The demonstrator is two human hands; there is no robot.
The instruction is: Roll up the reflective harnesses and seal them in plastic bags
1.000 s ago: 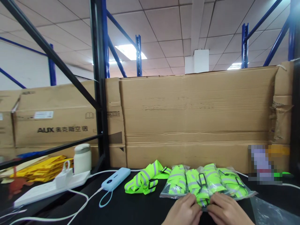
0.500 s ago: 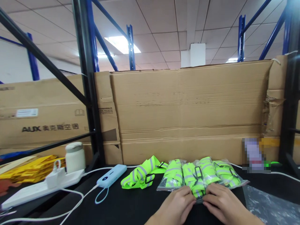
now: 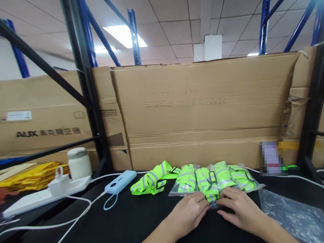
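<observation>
A clear bag of neon-yellow reflective straps (image 3: pixel 211 189) lies on the black tabletop (image 3: pixel 141 219), in a row with three more bagged bundles (image 3: pixel 220 177) just in front of the tall cardboard sheet (image 3: pixel 202 108). The left hand (image 3: pixel 191 209) and the right hand (image 3: pixel 236 207) both rest on its near edge, fingertips pinched together on the plastic, almost touching each other. Just left of the row sits a loose reflective strap (image 3: pixel 153 179), unbagged. Further left are a pale blue power bank (image 3: pixel 120 181) with its white cable, a white power strip (image 3: pixel 45 195) and a white jar (image 3: pixel 79 163). An empty plastic bag (image 3: pixel 291 211) lies to the right
</observation>
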